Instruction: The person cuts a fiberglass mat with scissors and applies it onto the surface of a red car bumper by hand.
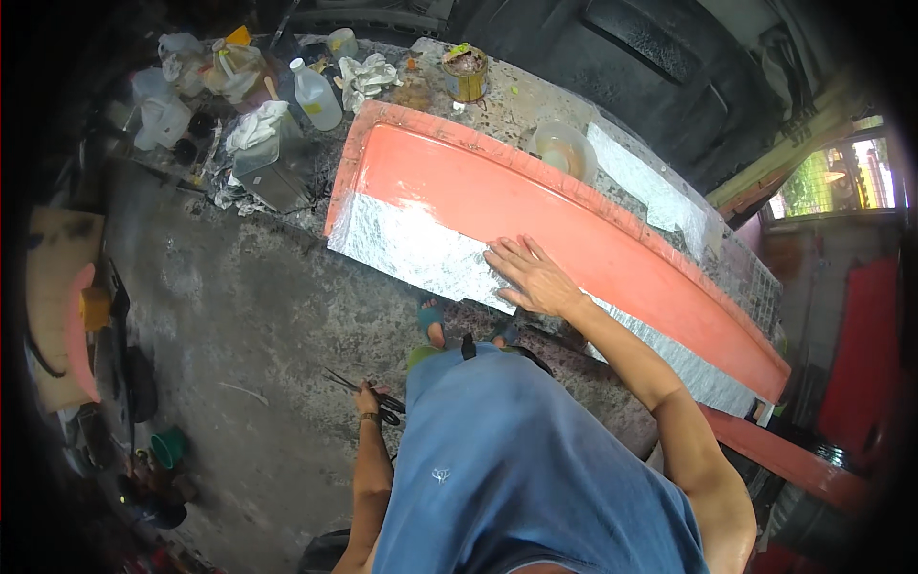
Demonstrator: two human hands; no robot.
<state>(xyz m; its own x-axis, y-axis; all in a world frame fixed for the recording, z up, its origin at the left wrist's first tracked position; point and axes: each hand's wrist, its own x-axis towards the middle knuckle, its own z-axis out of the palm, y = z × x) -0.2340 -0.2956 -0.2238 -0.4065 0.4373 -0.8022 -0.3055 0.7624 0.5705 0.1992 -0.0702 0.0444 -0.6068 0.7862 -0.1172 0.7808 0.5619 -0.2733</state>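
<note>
A long, curved orange panel (449, 187) with a raised rim lies on the workbench. White fibrous matting (411, 251) covers its near left part, and another strip of white matting (669, 349) runs along its near right edge. My right hand (535, 277) rests with fingers spread, touching the panel and the end of the left piece of matting. Down at my left side, my left hand (367, 400) is closed around dark scissors (390, 411), away from the panel. Their blades point up and to the left over the floor.
Behind the panel, the workbench (521, 100) bears a round tin (466, 75), a translucent bowl (564, 151) and more white sheets (650, 182). A plastic bottle (316, 96), crumpled cloths and a square container (273, 172) stand at the far left. A green bucket (169, 447) sits on the floor.
</note>
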